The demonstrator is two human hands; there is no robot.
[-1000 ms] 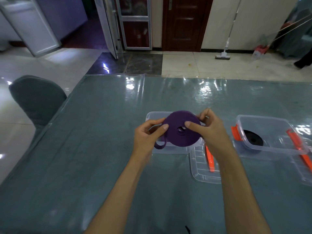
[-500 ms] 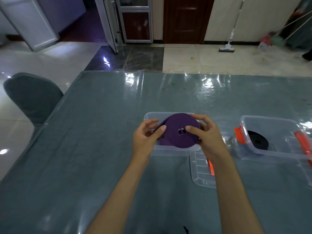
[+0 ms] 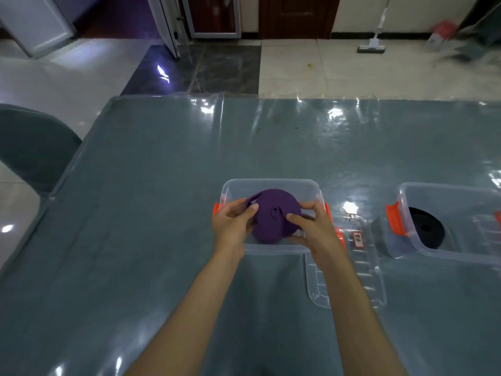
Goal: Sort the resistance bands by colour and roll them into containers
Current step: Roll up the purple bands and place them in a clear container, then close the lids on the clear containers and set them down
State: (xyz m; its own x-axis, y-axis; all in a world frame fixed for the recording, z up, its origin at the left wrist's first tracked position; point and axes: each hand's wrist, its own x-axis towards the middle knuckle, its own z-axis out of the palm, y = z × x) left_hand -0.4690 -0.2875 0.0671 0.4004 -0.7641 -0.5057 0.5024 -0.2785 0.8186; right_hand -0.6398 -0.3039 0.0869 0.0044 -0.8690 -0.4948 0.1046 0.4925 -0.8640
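The table [image 3: 135,240], under glossy clear sheeting, carries two clear tubs set side by side, one per colour, so the sort holds; the right container [image 3: 423,251] already has a black roll [image 3: 427,227] lying flat; its lid [image 3: 371,270] lies between them. Inside the middle container [image 3: 271,183], the purple band [image 3: 273,215] sits coiled, apparently low enough to touch the floor; the left hand [image 3: 230,226] and right hand [image 3: 314,232] pinch its opposite edges with curled fingers, likely keeping the coil from springing loose.
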